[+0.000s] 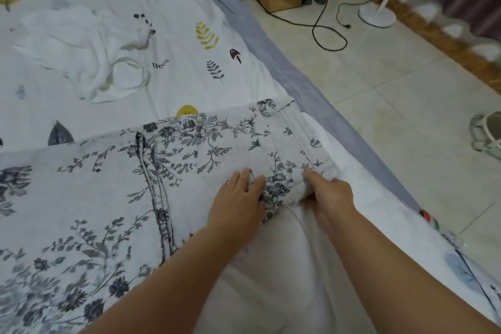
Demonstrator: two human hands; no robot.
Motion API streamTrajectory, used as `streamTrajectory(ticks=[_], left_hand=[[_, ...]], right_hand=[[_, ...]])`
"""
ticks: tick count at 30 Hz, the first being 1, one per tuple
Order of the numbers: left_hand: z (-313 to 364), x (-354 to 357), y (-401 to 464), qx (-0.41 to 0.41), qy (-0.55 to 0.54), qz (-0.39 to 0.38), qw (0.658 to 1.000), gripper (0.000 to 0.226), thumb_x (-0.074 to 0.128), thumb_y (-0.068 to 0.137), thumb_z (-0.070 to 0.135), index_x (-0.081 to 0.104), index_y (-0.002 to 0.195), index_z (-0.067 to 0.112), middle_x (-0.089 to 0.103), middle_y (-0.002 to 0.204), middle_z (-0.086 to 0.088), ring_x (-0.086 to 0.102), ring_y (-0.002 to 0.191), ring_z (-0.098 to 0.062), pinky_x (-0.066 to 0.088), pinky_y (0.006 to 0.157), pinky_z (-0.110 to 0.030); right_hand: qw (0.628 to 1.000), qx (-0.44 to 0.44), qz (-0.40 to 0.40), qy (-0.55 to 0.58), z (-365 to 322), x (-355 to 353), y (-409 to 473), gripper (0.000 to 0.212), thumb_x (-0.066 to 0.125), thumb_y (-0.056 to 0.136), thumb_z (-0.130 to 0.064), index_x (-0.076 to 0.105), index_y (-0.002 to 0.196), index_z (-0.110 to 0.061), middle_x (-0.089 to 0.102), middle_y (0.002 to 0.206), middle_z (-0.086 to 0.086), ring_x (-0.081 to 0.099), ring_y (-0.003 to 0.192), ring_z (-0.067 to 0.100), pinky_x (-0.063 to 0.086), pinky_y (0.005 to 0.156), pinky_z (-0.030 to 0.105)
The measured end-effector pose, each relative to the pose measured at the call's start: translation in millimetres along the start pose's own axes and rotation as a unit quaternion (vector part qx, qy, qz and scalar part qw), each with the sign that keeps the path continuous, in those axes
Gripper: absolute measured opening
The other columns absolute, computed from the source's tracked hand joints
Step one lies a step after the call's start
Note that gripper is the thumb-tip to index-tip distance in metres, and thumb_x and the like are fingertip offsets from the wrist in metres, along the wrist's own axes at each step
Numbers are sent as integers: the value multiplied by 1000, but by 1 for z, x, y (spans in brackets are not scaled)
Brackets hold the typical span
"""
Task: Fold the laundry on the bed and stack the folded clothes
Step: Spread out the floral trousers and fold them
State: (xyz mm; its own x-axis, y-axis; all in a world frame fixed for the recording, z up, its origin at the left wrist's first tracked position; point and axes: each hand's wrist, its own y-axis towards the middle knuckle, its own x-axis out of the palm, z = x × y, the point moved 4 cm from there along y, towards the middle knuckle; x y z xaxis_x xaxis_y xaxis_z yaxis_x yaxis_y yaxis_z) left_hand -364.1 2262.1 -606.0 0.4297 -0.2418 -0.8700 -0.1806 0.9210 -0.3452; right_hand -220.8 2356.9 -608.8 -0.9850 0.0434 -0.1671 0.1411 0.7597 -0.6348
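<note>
**Floral garment spread at the bed's edge, corner in hand**

Floral garment [189, 160], pale grey with a dark leaf-and-flower print, lies spread flat across the near part of the bed [173, 43], its right end reaching close to the mattress edge. I judge it is laid out this way so the seams and hem sit square before a fold is made.

My left hand [238, 198] rests on the cloth with fingers straight and spread, palm down, gripping nothing. Its purpose appears to be anchoring: it pins the fabric so the sheet beneath does not drag.

My right hand [329, 195] sits just beside the left, at the garment's near right corner. The fingers curl under the cloth edge and the thumb side lies over it, so the hand is grasping that corner. The fabric bunches slightly between the two hands, consistent with the corner being lifted or tucked.

A white garment [84, 46] lies crumpled further up the bed, well apart, not yet folded. No stack of folded clothes is visible in this view.

Assessment: the fold on the floral piece is at an early stage. Risk noted: the corner sits close to the bed's edge, so a loose grip could let it slip toward the floor [379, 84].
</note>
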Motion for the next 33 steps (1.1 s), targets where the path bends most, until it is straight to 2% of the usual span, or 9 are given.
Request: streamTrajectory(ticks=[6, 11, 14, 16, 19, 21, 24, 28, 33], left_hand=[[-3, 14, 5, 2, -9, -45, 999, 53, 24, 102, 34, 5, 151, 25, -11, 158, -8, -11, 145, -26, -2, 116, -37], [-5, -2, 4, -6, -104, -81, 991, 52, 25, 103, 36, 8, 151, 25, -5, 159, -5, -7, 146, -21, 1, 116, -34], [-5, -29, -6, -4, -222, -41, 974, 49, 28, 103, 30, 15, 150, 27, 10, 158, 0, 10, 144, -14, 8, 111, -20], [-13, -54, -17, -14, -349, -4, 937, 46, 30, 102, 27, 23, 148, 28, 23, 155, 5, 20, 141, -10, 11, 106, -13], [-35, -100, -33, -53, -496, 54, 865, 41, 28, 102, 34, 37, 141, 30, 37, 147, 8, 32, 136, -10, 22, 114, -30], [-55, -131, -48, -89, -587, 87, 800, 33, 30, 99, 47, 53, 118, 33, 54, 127, 7, 49, 118, -14, 39, 103, -35], [-84, -168, -76, -65, -677, 77, 729, 57, 33, 90, 63, 55, 126, 24, 63, 123, -1, 61, 111, -23, 47, 95, -41], [-120, -199, -119, -98, -587, 106, 796, 59, 65, 70, 63, 66, 112, 21, 72, 104, -1, 68, 97, -19, 48, 96, -44], [-192, -200, -166, -278, -287, 257, 880, 61, 82, 56, 35, 54, 104, 10, 61, 89, -5, 61, 84, -25, 50, 70, -35]], right_hand=[[991, 46, -26, 120, 2, 13, 1, 30, 74, 75, 1, 63, 102, -3, 68, 101, 17, 66, 89, 31, 54, 85, 48], [985, -164, 41, -14, -22, 20, -29, 20, 67, 77, -5, 61, 93, -16, 67, 94, 5, 64, 80, 18, 53, 71, 31], [961, -277, 2, -22, -42, 40, -68, 27, 64, 78, -6, 55, 89, -28, 63, 87, -10, 62, 77, 3, 51, 64, 23], [943, -331, -34, -16, -50, 54, -98, 32, 65, 78, -3, 54, 87, -32, 62, 80, -19, 60, 71, -7, 50, 60, 14], [900, -424, -75, -70, -52, 69, -147, 35, 66, 78, -2, 47, 82, -30, 58, 71, -29, 54, 63, -11, 43, 52, 5], [868, -473, -80, -125, -46, 78, -177, 35, 69, 76, -5, 43, 80, -29, 59, 73, -20, 54, 60, -3, 42, 49, 14], [815, -532, -102, -204, -29, 100, -223, 24, 64, 72, -23, 44, 82, -32, 57, 58, -7, 55, 59, 17, 35, 48, 28], [693, -646, -115, -299, 1, 137, -274, 31, 64, 66, -18, 66, 96, -10, 66, 67, 1, 62, 56, 21, 39, 50, 25], [614, -695, -150, -342, 46, 187, -322, 18, 51, 78, -10, 69, 83, -9, 71, 77, 6, 68, 64, 18, 54, 50, 26]])
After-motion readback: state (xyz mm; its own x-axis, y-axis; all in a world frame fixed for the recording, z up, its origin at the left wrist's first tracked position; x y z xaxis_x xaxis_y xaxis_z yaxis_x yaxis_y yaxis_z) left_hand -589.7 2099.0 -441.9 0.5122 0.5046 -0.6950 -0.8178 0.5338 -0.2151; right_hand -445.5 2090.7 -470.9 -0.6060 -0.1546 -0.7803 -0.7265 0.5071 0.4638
